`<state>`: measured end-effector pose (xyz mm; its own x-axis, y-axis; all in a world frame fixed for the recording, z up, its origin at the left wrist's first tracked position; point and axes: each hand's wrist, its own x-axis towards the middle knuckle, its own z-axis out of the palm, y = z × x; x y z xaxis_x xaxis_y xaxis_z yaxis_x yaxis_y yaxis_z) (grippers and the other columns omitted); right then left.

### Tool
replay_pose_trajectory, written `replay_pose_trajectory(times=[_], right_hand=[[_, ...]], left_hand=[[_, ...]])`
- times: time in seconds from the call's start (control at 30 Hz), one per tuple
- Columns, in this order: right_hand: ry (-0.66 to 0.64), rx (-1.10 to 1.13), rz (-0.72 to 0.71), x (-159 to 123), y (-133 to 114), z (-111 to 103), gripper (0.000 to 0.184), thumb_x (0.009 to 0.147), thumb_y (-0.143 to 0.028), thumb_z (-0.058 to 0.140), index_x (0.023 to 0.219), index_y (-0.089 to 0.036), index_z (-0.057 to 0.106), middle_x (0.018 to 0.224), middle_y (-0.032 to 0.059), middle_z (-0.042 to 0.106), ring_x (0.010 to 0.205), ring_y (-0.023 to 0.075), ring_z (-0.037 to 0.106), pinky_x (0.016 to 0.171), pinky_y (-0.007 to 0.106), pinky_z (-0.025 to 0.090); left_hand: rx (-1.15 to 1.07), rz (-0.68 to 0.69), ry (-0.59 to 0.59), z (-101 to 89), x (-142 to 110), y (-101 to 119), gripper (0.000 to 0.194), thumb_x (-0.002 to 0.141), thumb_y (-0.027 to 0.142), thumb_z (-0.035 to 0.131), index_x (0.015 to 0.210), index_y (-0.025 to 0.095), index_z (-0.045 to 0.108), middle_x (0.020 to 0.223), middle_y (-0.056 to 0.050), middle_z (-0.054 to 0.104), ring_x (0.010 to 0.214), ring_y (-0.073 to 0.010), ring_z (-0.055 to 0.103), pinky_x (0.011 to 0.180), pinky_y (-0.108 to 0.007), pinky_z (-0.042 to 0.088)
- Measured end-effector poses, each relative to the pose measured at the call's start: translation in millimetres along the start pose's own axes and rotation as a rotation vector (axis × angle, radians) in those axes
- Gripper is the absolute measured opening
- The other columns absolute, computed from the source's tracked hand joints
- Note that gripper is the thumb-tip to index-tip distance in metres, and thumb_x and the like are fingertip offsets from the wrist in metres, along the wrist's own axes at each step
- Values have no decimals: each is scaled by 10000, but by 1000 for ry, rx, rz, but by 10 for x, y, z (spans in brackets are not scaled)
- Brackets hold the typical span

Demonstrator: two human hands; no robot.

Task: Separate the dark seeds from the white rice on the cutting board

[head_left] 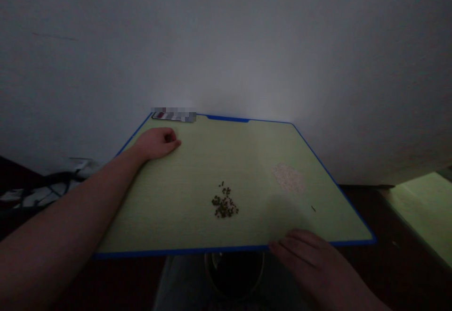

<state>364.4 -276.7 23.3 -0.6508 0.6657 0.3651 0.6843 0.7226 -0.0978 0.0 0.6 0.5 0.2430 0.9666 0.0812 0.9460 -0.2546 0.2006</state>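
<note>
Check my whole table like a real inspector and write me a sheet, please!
Surface: pale-green tabletop with blue edging.
Job's things: dark bits near the middle; pale grains farther right; round container below the near edge.
Clutter: thin dark sliver at right; flat item, blurred, back-left.
Hands: left hand curled, contents unclear; right hand at near edge.
Cables: dark cords, left, beyond the tabletop.
Surroundings: plain wall behind.

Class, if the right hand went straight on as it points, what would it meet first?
The right hand would probably meet the dark pile of small pieces first, though depth is hard to judge.
</note>
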Motion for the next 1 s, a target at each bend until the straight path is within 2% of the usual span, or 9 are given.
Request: replay_pose_trajectory(times=[0.13,0.27,0.43,0.63,0.77,0.87,1.0], right_hand=[[87,-86,-64,47,-64,-43,350,954,-60,331,1011,-129,669,768,56,745,658,184,666,609,289,561],[137,-90,-3,149,-18,-60,321,915,-44,381,1038,-112,669,847,86,755,757,201,686,706,308,588],[76,-27,3,288,95,37,342,846,-17,417,1050,-97,681,836,101,740,743,228,668,701,373,606],[26,-76,-52,258,150,193,348,871,-18,416,1082,-88,684,861,125,733,757,242,659,680,407,604],[38,-179,35,187,206,146,352,870,-22,400,1034,-65,709,839,146,733,768,256,661,677,411,606],[53,-145,92,191,269,108,334,867,-38,428,1048,-59,707,831,141,723,756,240,646,678,388,599],[-16,-102,115,315,341,138,349,847,-23,468,1119,-56,686,878,140,720,813,246,636,716,403,590]], left_hand=[[5,-19,4,-6,-6,15,385,768,560,476,813,196,594,791,-61,661,725,-212,589,613,-309,367],[1,-20,5,-6,-8,23,371,766,554,478,797,199,579,786,-59,660,720,-208,584,609,-308,366],[5,-10,-2,-5,-2,17,379,773,557,466,804,199,584,799,-64,669,728,-210,590,614,-311,368],[24,-18,1,-18,-17,38,382,778,561,463,812,199,581,819,-73,676,755,-220,598,622,-314,369],[18,-21,-1,-16,-19,39,390,780,569,465,812,200,585,816,-75,680,752,-220,603,625,-315,373],[12,-18,-1,-18,-16,36,395,779,574,465,812,201,591,804,-70,680,743,-215,603,625,-311,375],[15,-17,-5,-28,-20,42,398,771,562,466,815,192,606,813,-76,681,745,-218,599,631,-316,379]])
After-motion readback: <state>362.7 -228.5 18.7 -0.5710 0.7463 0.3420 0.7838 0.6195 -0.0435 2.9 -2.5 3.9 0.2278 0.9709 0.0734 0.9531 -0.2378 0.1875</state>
